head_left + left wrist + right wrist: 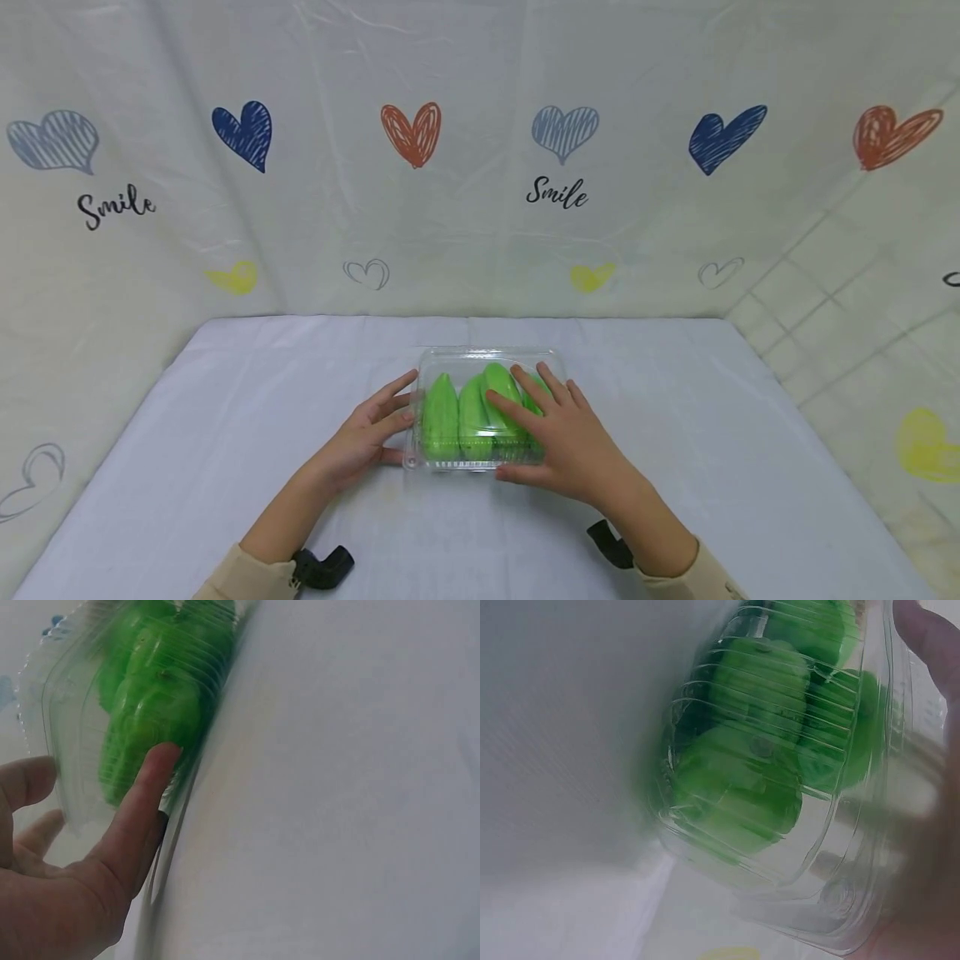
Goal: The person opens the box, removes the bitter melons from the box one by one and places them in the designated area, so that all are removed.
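A clear plastic clamshell box (453, 353) lies on the white-covered table, with its lid over several long, bright green vegetables (441, 421) that taper at the far end. My left hand (367, 433) is at the box's left side, its loosely extended fingers right at the wall. In the left wrist view, one finger (146, 795) lies along the ribbed side wall. My right hand (573, 437) spreads its fingers over the right part of the lid, thumb by the front edge, hiding the box's right side. Through the plastic, the right wrist view shows the vegetables' (739, 787) rounded ends stacked together.
White cloth (247, 417) covers the table. Behind it hangs a pale curtain (480, 225) printed with hearts and the word "Smile". Black wrist mounts (322, 568) are on both forearms, next to beige sleeves.
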Tool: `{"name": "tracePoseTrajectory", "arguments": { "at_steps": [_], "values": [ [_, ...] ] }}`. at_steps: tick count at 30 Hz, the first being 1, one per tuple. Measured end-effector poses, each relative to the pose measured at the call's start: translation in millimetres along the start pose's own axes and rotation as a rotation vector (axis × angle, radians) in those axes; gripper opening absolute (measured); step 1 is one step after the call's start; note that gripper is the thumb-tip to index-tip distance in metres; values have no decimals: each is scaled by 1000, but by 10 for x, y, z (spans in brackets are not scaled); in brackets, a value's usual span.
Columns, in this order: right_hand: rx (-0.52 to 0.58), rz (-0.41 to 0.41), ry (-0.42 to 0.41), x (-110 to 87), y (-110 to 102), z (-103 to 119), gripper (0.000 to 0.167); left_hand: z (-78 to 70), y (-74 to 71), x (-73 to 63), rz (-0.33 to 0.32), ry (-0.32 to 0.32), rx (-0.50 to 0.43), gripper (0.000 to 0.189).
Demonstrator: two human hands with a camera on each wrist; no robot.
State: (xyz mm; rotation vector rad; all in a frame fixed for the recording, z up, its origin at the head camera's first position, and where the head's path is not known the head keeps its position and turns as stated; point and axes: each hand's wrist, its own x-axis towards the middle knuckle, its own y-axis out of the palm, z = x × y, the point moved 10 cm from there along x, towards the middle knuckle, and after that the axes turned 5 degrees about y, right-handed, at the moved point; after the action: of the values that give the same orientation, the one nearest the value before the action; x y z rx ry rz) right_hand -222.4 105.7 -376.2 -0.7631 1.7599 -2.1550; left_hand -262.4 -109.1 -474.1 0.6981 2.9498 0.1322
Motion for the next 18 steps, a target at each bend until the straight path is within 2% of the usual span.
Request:
{"name": "tracePoseTrajectory", "arguments": {
  "at_steps": [18],
  "values": [
    [-64,-7,-26,7,9,15,90,-1,-7,-8,-25,-10,-1,60]
  ]
}}
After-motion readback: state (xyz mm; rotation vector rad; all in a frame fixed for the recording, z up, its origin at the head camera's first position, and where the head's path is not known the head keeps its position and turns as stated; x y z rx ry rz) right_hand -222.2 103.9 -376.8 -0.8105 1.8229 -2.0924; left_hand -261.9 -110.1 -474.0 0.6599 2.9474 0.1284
